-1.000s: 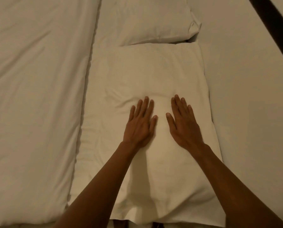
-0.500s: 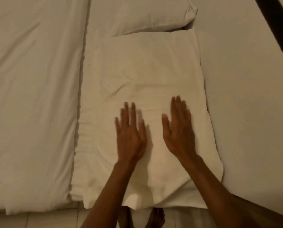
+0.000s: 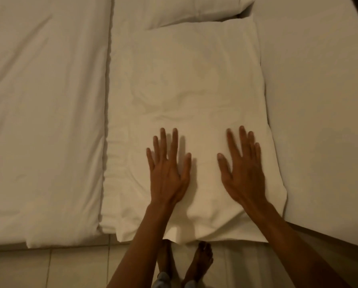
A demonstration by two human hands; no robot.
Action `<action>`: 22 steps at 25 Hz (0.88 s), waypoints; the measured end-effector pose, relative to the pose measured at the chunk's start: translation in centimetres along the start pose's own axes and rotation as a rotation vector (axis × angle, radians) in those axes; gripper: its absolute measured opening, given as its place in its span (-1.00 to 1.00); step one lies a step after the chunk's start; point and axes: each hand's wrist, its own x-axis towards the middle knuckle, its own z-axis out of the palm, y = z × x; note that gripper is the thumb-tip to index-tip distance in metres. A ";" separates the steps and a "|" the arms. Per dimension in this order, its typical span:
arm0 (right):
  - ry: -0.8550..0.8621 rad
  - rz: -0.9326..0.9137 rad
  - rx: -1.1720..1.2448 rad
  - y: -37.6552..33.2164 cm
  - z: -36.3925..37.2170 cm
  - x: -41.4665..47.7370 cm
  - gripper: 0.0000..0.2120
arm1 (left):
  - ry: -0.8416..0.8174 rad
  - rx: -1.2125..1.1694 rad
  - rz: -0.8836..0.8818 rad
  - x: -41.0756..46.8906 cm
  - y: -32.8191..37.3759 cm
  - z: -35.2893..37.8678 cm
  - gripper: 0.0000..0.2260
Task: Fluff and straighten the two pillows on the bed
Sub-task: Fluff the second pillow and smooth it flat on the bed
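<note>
A white pillow (image 3: 194, 84) lies lengthwise on the bed in front of me, its near end hanging slightly over the bed edge. Both my hands rest flat on its near half, palms down, fingers spread. My left hand (image 3: 167, 169) lies left of the pillow's middle. My right hand (image 3: 242, 167) lies near its right edge. A few creases run across the pillow just beyond my fingertips. A second white pillow (image 3: 184, 9) lies at the top of the view, its near edge touching the first pillow's far end.
A thick white duvet (image 3: 45, 111) covers the left of the bed, its edge along the pillow's left side. Bare white sheet (image 3: 319, 100) lies to the right. Tiled floor (image 3: 70, 267) and my bare feet (image 3: 196, 265) show below the bed edge.
Both hands have slid back toward me along the pillow and moved apart. The view has shifted back, so the bed edge, floor and my feet now show.
</note>
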 end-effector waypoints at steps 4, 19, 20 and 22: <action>-0.050 0.095 -0.021 1.4 -0.5 -0.6 -0.34 | -0.045 0.139 0.014 -0.3 -1.1 0.4 -0.39; -0.036 0.058 -0.030 1.7 0.0 13.4 -0.39 | -0.048 0.199 0.132 14.6 -0.6 0.4 -0.48; -0.012 0.086 -0.016 0.9 0.0 13.9 -0.39 | -0.041 0.186 0.083 15.2 -1.0 -0.1 -0.47; 0.056 0.055 0.000 -1.2 -0.2 15.6 -0.42 | -0.019 0.112 0.011 17.0 -0.6 -1.1 -0.46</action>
